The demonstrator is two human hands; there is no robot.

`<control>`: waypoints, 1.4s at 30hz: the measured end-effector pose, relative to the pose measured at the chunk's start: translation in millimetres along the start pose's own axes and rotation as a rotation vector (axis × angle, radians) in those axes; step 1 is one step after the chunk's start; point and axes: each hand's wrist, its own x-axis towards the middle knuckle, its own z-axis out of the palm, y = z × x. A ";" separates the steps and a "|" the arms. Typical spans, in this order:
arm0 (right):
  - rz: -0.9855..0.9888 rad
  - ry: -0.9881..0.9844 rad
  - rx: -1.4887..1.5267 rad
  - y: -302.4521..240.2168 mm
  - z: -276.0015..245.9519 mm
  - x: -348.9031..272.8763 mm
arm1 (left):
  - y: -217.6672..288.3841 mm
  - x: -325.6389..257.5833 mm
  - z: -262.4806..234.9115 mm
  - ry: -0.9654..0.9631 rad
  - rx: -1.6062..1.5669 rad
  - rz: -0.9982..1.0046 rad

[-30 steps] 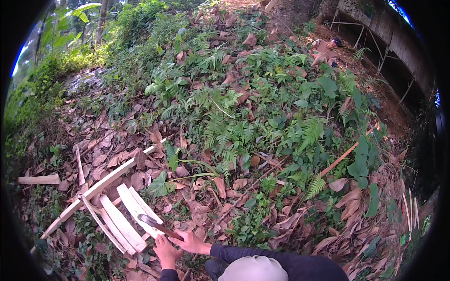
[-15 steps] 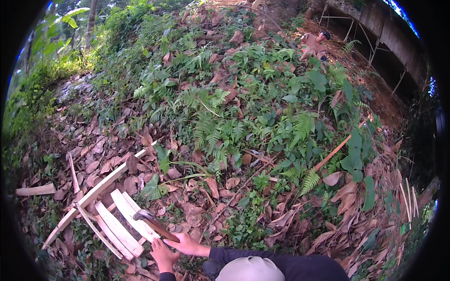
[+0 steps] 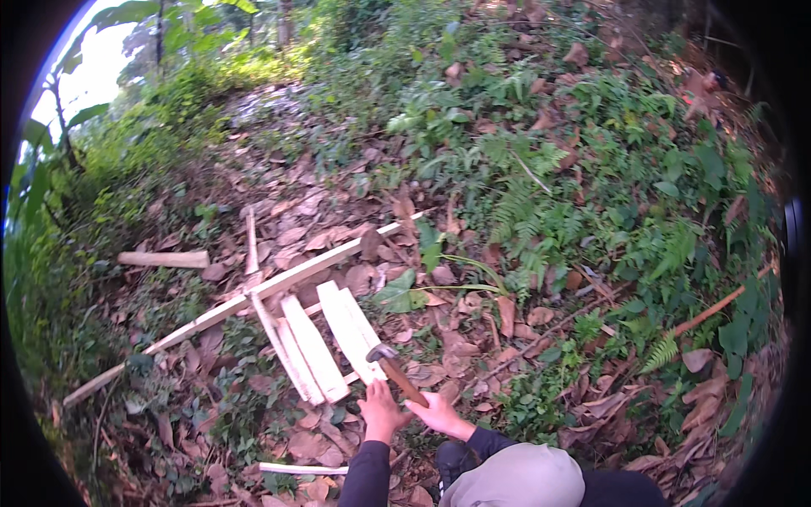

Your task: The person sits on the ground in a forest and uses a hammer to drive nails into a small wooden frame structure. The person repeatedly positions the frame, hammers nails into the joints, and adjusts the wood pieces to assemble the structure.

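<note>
The right hand (image 3: pixel 441 417) grips a hammer (image 3: pixel 400 378); the left hand (image 3: pixel 383 414) touches a pale board (image 3: pixel 347 335), grip unclear.

The hammer's handle (image 3: pixel 404 382) is brown, the planks (image 3: pixel 345 331) creamy white.

Leaf-strewn slope (image 3: pixel 291 190); green ferns (image 3: pixel 522 211) right; tree trunk (image 3: pixel 285 24) far back; bright sky (image 3: pixel 91 78) upper left.

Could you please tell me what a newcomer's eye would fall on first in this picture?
Probably the bright boards, low and left of centre. Next, the hammer in the right hand, at the boards' near end, where the left hand also is. Farther off, another person shows near the upper right edge.
</note>
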 end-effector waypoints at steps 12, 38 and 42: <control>-0.144 -0.150 -0.441 -5.5 -19.5 11.0 | -7.9 -6.3 13.3 0.011 0.048 -0.067; -0.363 -0.075 -0.641 13.4 -32.2 53.7 | -2.9 -1.4 4.1 0.029 0.029 0.005; -0.265 -0.095 -0.434 -53.6 -29.0 46.9 | -24.9 -6.5 15.9 0.057 0.035 -0.033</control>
